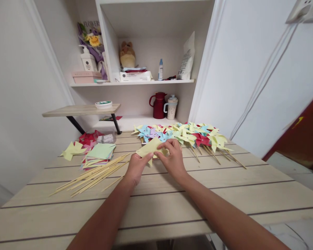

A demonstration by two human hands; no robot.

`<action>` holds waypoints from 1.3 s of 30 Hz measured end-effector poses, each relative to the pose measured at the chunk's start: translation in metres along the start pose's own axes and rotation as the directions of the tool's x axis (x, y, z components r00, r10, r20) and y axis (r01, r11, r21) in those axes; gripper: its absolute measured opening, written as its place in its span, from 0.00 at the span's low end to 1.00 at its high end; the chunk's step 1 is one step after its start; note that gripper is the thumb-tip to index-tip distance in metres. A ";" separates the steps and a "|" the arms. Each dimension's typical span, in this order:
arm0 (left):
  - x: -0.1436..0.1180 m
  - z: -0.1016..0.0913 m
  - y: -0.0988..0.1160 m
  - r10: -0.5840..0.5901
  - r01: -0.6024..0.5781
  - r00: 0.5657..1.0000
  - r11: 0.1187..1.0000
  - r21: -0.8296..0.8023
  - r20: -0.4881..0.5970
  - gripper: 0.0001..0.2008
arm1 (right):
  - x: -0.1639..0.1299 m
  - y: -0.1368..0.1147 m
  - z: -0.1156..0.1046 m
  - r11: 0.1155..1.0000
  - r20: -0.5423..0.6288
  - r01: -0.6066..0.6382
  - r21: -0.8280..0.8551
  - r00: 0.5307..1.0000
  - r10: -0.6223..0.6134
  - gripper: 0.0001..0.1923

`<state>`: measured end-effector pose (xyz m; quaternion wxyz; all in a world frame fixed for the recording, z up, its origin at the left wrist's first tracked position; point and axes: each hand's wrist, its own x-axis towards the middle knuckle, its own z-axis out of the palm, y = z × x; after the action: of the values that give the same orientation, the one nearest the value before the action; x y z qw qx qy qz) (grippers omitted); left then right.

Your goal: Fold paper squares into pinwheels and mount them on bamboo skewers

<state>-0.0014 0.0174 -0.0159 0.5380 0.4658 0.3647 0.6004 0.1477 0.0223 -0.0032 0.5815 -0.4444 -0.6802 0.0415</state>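
Observation:
Between my two hands, above the table, is a pale yellow paper pinwheel piece (149, 147) with partly folded corners. My left hand (137, 166) grips its left side, thumb on top. The thumb and fingers of my right hand (172, 156) pinch its right side near a bent corner. Left of my hands lie several thin wooden sticks (96, 175) in a loose bundle. Behind them is a stack of coloured paper squares (100, 152), green on top. Many finished pinwheels (182, 133) on sticks lie in a pile beyond my right hand.
A yellow pinwheel head (72, 151) and red ones (90, 138) lie at the left, beside a clear plastic box (106, 137). A small raised shelf (80, 110) stands behind them. At the back are a red jug (159, 106) and a speckled cup (171, 108).

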 end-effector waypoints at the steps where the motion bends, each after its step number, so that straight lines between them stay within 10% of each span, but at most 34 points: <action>1: -0.001 0.001 0.001 0.007 -0.007 1.000 1.000 0.027 -0.016 0.18 | 0.000 0.000 0.000 1.000 0.003 -0.004 0.000 1.000 0.004 0.06; 11: 0.002 0.000 0.004 0.190 -0.156 0.982 0.848 0.507 -0.015 0.09 | 0.003 0.005 -0.003 0.979 0.044 0.102 -0.178 0.994 -0.095 0.44; 20: 0.002 -0.001 0.007 0.301 -0.281 0.953 0.818 0.502 0.043 0.06 | 0.005 0.003 -0.009 0.946 0.123 0.218 -0.239 0.973 -0.193 0.04; 27: -0.001 0.002 0.013 0.176 -0.164 0.984 0.944 0.286 -0.017 0.26 | 0.010 0.009 -0.006 0.985 0.186 -0.129 0.114 0.977 0.106 0.04; 33: 0.005 -0.008 0.008 0.119 -0.107 0.987 0.988 0.112 -0.106 0.39 | 0.013 0.004 -0.007 0.481 0.410 -0.654 0.584 0.749 0.520 0.19; 39: 0.006 -0.008 0.003 0.002 -0.006 0.998 0.997 0.074 0.057 0.30 | 0.010 -0.003 -0.005 0.400 0.405 -0.641 0.655 0.745 0.530 0.18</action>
<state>-0.0101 0.0230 -0.0142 0.5293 0.5031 0.3703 0.5741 0.1511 0.0253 0.0078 0.6125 -0.3623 -0.4320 0.5540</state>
